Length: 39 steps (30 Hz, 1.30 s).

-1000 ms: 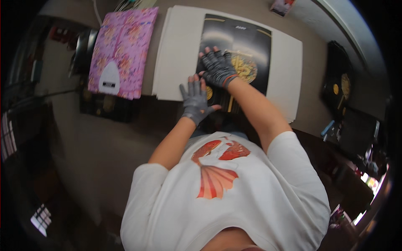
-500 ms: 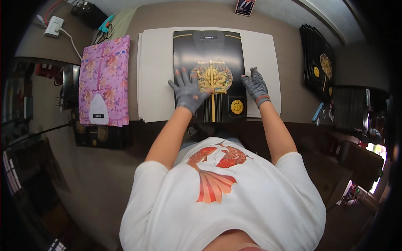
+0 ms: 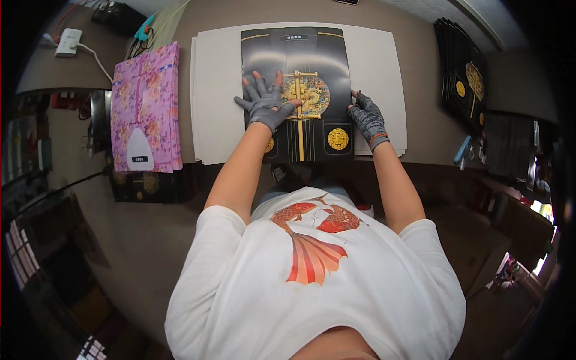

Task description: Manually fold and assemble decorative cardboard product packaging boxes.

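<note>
Through the head camera I have the black printed card, with its gold dragon medallion, lying over a stack of white sheets on the worktop, its near edge slightly past theirs. My wearer's left hand, in a grey fingerless glove, is spread wide over the card's left half. The right hand, in a mottled glove, is at the card's right edge, fingers bent and close together; I can't tell whether it pinches the edge. To the left I see a pink floral stack; well to the right, a pile of black-and-gold cards.
</note>
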Motion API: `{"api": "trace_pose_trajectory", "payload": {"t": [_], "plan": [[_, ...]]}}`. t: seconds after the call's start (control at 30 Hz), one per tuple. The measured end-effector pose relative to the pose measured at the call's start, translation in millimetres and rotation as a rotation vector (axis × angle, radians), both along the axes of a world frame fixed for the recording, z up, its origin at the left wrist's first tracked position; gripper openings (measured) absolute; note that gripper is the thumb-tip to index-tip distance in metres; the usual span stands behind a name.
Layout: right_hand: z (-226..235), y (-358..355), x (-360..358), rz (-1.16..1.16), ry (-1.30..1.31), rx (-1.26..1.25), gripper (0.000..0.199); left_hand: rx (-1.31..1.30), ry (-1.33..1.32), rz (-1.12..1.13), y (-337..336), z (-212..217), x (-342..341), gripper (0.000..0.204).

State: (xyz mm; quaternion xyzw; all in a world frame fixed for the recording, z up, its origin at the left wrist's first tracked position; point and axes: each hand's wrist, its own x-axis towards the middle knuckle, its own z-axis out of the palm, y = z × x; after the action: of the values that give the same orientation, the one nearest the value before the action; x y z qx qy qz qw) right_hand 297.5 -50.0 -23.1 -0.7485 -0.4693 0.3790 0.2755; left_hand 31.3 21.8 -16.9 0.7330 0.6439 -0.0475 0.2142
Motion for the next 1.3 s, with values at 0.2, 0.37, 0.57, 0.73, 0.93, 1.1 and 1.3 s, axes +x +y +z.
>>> {"api": "trace_pose_trajectory", "payload": {"t": [0.2,0.37,0.57,0.73,0.93,1.1,1.3], "plan": [[-9.8,1.9,-0.5,-0.025,-0.072,0.016,0.046,0.022,0.017,-0.051,-2.9,1.8,0.5,0.084],[-3.3,2.5,-4.2,-0.062,-0.027,-0.009,0.043,0.000,0.051,-0.057,-2.1,1.8,0.3,0.079],[-11.3,1.1,-2.5,-0.076,-0.031,0.032,0.044,0.025,0.011,-0.057,0.5,-3.3,0.2,0.083],[-19.1,1.0,-0.1,-0.063,-0.093,0.077,0.045,0.037,0.014,-0.061,1.3,-6.2,1.1,0.083],[-6.0,0.3,-7.7,-0.095,0.024,-0.011,0.045,0.054,-0.011,-0.060,-0.6,-9.5,-3.5,0.082],[-9.4,-0.6,-5.4,-0.099,0.037,-0.008,0.045,0.056,-0.023,-0.072,-0.7,-6.9,-1.4,0.080],[-23.7,3.9,5.0,-0.057,-0.001,0.005,0.048,0.016,-0.016,-0.079,2.6,0.8,2.6,0.078]]}}
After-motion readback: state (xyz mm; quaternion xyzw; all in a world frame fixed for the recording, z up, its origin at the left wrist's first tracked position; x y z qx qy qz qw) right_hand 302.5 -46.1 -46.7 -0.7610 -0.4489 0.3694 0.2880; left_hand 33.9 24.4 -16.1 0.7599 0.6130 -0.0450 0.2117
